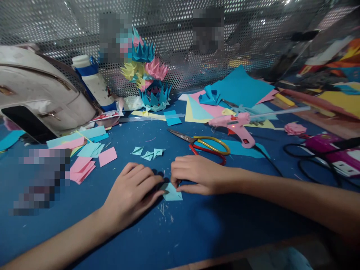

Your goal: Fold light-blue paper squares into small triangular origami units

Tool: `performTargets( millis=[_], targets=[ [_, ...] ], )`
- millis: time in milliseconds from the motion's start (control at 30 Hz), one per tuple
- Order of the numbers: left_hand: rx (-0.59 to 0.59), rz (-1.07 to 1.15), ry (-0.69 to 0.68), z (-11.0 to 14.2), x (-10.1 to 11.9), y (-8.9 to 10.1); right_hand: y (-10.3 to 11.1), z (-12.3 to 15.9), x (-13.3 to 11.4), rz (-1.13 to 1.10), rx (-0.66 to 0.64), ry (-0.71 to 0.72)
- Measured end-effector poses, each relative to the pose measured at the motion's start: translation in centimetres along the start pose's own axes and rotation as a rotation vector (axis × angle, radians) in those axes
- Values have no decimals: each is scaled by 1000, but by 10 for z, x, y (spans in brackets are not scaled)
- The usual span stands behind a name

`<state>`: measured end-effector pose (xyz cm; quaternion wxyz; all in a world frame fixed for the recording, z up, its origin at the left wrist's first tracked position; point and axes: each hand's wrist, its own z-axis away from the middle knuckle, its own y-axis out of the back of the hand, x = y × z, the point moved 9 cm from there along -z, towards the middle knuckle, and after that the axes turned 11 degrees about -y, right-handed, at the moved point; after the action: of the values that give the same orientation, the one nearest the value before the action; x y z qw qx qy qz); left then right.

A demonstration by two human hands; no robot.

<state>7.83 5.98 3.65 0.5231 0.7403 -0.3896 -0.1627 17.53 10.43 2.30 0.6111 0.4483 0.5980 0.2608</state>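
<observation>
A small light blue piece of paper (172, 192) lies on the blue table in front of me, with a fold showing across it. My left hand (133, 187) has its fingers curled, thumb and index at the paper's left edge. At the upper right edge, my right hand (199, 174) pinches the same paper between bent fingers and thumb. Part of the paper is hidden under both hands. Just beyond them lie a few folded light blue pieces (148, 155). Scissors (197, 141) with yellow and red handles rest past my right hand.
A pink glue gun (237, 125) stands at right, its black cord trailing. Pink paper squares (82, 169) lie at left, near a phone (28, 123) and a pale backpack (42, 82). Behind are a bottle (94, 82), paper flowers (155, 93), larger sheets (239, 88) and a purple power strip (332, 152).
</observation>
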Motion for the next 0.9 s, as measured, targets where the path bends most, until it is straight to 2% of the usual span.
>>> performTargets(
  millis=[133, 267, 467, 700, 900],
  targets=[
    [-33, 11, 140, -1, -5, -6, 3, 0, -2, 4, 18, 17],
    [-75, 103, 190, -6, -6, -13, 5, 1, -4, 11, 48, 30],
    [-90, 112, 242, -5, -8, -14, 7, 4, -5, 15, 88, 62],
    [-76, 191, 234, -5, -1, -17, 8, 4, -5, -35, 105, 97],
    [-40, 204, 263, -4, -22, -12, 12, 7, -9, -25, 134, 127]
  ],
)
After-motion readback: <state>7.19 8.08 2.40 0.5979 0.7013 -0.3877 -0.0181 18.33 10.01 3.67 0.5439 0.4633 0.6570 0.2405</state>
